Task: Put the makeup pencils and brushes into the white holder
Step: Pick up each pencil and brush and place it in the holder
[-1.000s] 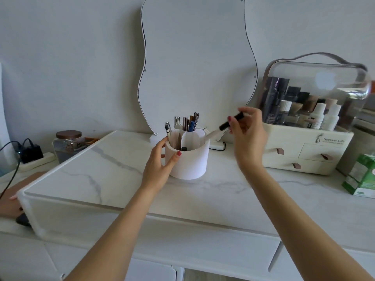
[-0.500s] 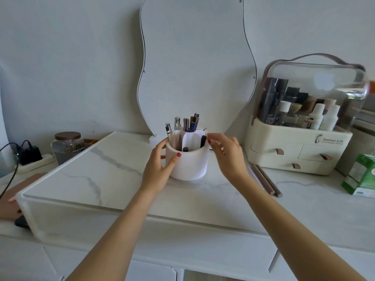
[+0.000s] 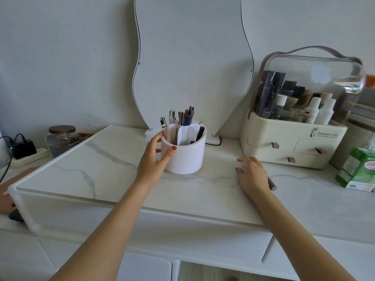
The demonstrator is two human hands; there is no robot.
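Note:
The round white holder (image 3: 186, 157) stands upright on the marble tabletop, divided into compartments. Several pencils and brushes (image 3: 185, 117) stick up from its back compartments, and a black-tipped stick (image 3: 200, 133) leans in the right one. My left hand (image 3: 155, 159) grips the holder's left side, thumb on the front wall. My right hand (image 3: 251, 175) lies palm down on the table to the holder's right, covering brown pencils whose ends (image 3: 273, 184) poke out behind it. Whether the fingers grip them is hidden.
A wavy mirror (image 3: 192, 61) leans on the wall behind the holder. A cream cosmetics organizer (image 3: 294, 147) with a clear lid stands at the right, a green carton (image 3: 359, 169) beyond it. A glass jar (image 3: 61, 138) and a power strip (image 3: 22, 153) sit at the left.
My right hand dropped the black-tipped stick into the holder, then moved down and right onto the table over the brown pencils. My left hand stayed on the holder.

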